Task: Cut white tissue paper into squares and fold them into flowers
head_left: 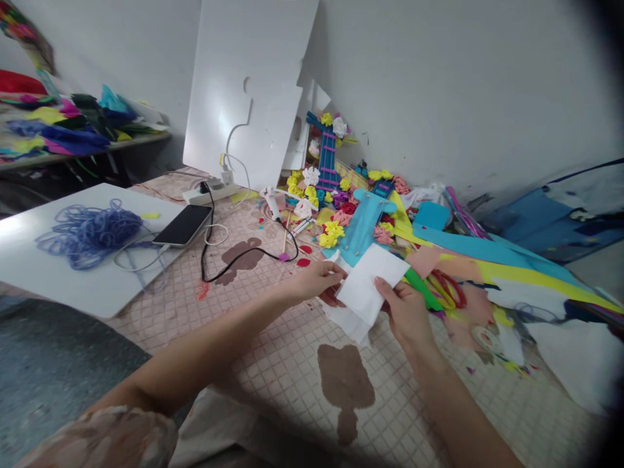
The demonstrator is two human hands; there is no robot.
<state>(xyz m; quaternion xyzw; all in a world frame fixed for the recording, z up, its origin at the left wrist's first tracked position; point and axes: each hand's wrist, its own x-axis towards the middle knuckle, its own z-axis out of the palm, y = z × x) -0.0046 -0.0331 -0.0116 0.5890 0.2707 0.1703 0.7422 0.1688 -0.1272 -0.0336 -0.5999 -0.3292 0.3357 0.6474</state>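
A folded sheet of white paper (373,284) is held above the table in front of me. My right hand (404,309) grips it at its right edge, the thumb lying flat on top and the fingers beneath. At the left edge, my left hand (319,281) pinches the paper with curled fingers, partly hidden behind it. More white sheets (348,323) show just under the held piece. Close behind it lies a light blue crepe paper piece (363,224), beside yellow paper flowers (331,234).
A white glue gun (271,203) with a black cord lies behind my left hand. Further left are a phone (184,226) and tangled purple yarn (92,231) on a white board (110,292). Coloured paper strips (507,260) spread to the right. A white panel (238,84) leans on the wall.
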